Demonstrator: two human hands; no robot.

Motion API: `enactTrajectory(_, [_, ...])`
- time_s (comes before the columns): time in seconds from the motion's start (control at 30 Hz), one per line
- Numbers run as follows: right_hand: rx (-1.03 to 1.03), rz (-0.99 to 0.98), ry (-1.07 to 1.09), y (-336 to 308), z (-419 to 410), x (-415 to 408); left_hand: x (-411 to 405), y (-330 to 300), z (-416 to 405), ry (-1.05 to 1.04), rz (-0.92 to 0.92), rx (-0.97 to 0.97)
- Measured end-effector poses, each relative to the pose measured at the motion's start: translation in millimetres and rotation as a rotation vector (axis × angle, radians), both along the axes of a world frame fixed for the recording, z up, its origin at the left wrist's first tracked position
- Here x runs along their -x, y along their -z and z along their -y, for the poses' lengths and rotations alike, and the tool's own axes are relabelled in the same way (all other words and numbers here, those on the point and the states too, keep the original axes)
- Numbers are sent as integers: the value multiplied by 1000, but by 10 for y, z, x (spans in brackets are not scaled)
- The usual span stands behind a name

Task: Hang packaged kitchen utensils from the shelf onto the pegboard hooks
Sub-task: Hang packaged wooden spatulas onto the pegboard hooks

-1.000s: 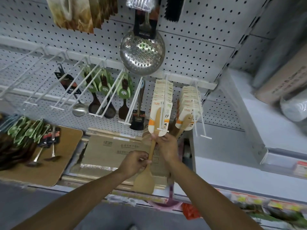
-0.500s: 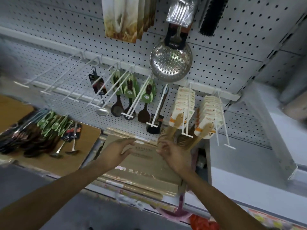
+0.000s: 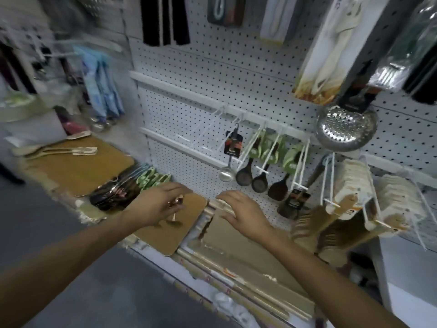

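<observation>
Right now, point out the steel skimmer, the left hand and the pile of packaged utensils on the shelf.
steel skimmer (image 3: 345, 129), head view, perforated bowl.
left hand (image 3: 158, 204), head view, back of hand.
pile of packaged utensils (image 3: 123, 189), head view, dark handles.

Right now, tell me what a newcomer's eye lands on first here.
The shiny steel skimmer hanging high on the right of the pegboard. Below it, dark ladles on white hooks, and wooden spatulas packed at far right. In front, the left hand reaches over utensils piled on the shelf; the right hand hovers open.
</observation>
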State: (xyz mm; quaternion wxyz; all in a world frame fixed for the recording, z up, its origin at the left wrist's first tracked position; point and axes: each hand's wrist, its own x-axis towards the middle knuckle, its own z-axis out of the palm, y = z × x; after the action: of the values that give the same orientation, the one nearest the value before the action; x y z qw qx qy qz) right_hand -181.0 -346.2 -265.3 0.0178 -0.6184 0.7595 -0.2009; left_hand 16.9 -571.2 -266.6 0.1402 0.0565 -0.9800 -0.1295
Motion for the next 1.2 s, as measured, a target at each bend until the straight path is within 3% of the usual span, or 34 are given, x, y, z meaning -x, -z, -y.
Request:
enactTrajectory(0.23, [7,-13,-109,-221,1111,-832,-976,-237,897,-49,5,138])
enactTrajectory(0.57, [-8,-44,-240,-337,2464,-1719,-2059,-331,1908,-149,-22,116])
enactTrajectory(0.83, [-50,-61,-338,-279,3526,-2042,-2553,-266,2665,-281,-63,142])
enactTrajectory(1.2, [-62,17,-465,42,5392,-2141,-2875,-72,4089,-470,28,94])
